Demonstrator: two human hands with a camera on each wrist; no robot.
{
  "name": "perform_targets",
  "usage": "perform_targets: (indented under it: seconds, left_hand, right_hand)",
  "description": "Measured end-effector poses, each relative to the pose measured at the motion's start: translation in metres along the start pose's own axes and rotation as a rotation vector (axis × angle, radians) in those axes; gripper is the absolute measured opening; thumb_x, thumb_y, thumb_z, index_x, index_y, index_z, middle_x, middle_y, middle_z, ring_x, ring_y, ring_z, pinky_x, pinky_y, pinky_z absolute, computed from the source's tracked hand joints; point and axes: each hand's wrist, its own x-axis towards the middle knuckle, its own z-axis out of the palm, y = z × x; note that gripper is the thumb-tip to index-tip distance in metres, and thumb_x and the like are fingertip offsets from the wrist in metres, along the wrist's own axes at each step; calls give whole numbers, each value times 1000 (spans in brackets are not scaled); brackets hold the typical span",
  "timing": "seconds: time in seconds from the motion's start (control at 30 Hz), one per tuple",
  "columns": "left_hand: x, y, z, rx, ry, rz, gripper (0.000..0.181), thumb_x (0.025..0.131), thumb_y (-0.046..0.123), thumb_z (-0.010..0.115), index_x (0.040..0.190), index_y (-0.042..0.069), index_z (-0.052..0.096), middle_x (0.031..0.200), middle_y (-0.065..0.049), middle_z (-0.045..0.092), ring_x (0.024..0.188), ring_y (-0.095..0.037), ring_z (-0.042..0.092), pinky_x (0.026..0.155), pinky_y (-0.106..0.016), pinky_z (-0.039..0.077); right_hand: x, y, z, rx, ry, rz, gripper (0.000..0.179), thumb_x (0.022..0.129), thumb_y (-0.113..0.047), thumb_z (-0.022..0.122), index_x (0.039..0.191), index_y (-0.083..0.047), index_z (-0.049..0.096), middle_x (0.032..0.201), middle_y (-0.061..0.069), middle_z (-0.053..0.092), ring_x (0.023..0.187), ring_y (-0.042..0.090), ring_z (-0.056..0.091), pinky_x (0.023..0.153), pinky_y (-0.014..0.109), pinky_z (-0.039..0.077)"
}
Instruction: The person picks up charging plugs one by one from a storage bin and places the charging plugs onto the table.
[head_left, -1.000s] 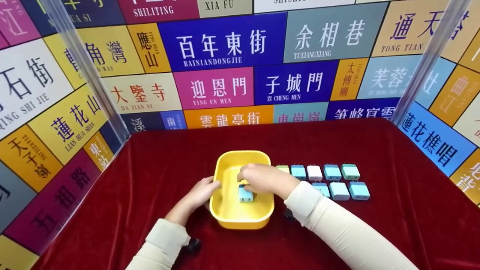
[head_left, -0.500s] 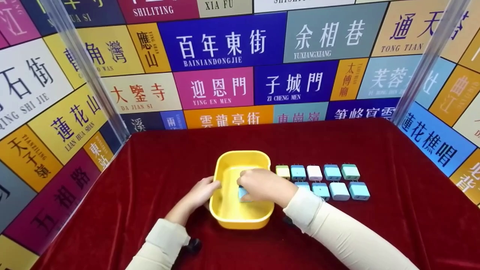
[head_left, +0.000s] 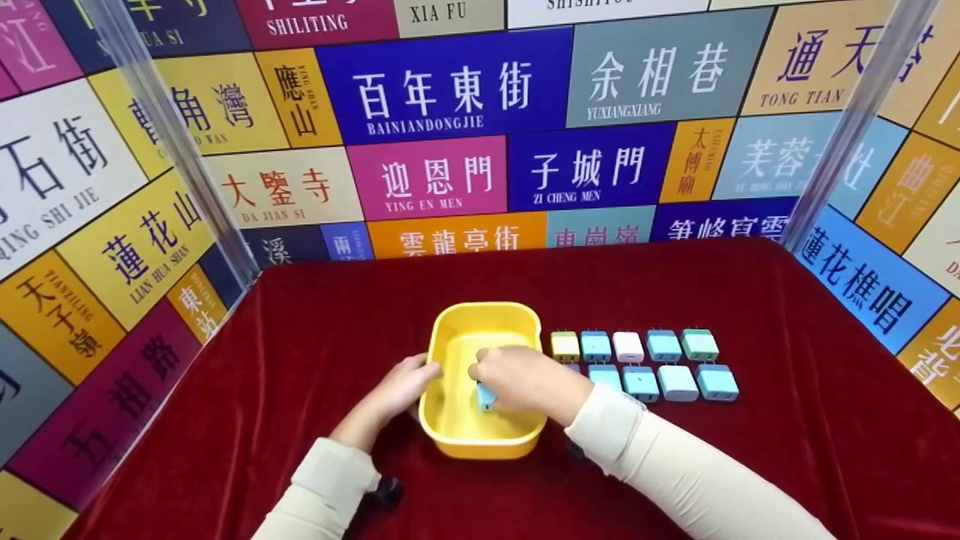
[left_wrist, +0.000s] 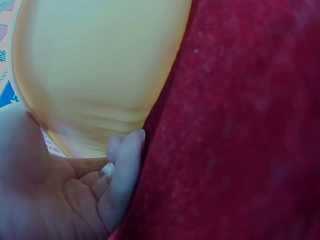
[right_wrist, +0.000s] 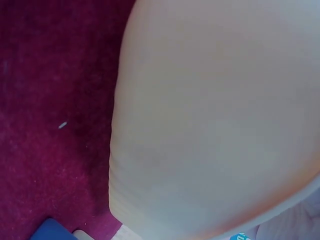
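A yellow plastic tub (head_left: 484, 448) stands on the red cloth. My left hand (head_left: 401, 386) grips its left side, thumb at the rim and fingers outside; the left wrist view shows the curled fingers (left_wrist: 122, 185) low against the wall. Inside the tub, my right hand (head_left: 517, 379) holds a light blue plug-in charger (head_left: 486, 397) close over the floor. Most of that charger is hidden beneath the hand. In the right wrist view the tub's outer wall (right_wrist: 210, 110) fills the frame, with only part of the hand (right_wrist: 290, 225) showing past the rim.
Right of the tub, several chargers lie in two rows, among them a yellow one (head_left: 565, 346), a white one (head_left: 628, 346) and a green one (head_left: 700, 344) behind, and a blue one (head_left: 718, 382) in front. A sign-covered wall (head_left: 450, 90) rises behind the cloth.
The right hand has come lower and slightly nearer inside the tub, covering more of the charger, which has shifted a little and turned. The left hand stays at the rim.
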Motion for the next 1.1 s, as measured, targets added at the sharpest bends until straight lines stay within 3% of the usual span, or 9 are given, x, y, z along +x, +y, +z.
perform_targets:
  seconds: [0.13, 0.37, 0.7, 1.1]
  left_hand:
    - [1, 0, 0, -25, -16, 3, 45, 96, 21, 52, 131, -1, 67, 98, -13, 77, 75, -22, 75, 58, -34, 62]
    - [0, 0, 0, -37, -14, 3, 45, 96, 21, 52, 131, -2, 66, 97, -12, 76, 76, -22, 75, 59, -35, 63]
    - [1, -1, 0, -16, -8, -10, 47, 97, 23, 52, 135, 0, 65, 97, -12, 75, 75, -21, 74, 58, -35, 62]
    - [1, -2, 0, -19, -8, -5, 44, 96, 23, 52, 131, 0, 66, 94, -11, 75, 74, -21, 74, 58, -35, 62]
  right_hand:
    - [-3, -2, 0, -9, -6, -19, 18, 89, -14, 82, 105, -9, 75, 94, 7, 66, 72, 18, 58, 69, 32, 57]
    - [-8, -3, -5, 14, -42, -57, 24, 87, -20, 86, 107, -10, 76, 95, 5, 66, 73, 17, 57, 69, 29, 55]
    - [-17, -1, -23, 81, -3, -67, 29, 83, -16, 85, 110, -8, 77, 91, 4, 60, 71, 16, 50, 66, 27, 49]
    - [-32, -1, -28, 87, 44, -81, 31, 82, -18, 86, 110, -9, 77, 95, 4, 62, 76, 17, 55, 70, 31, 56]
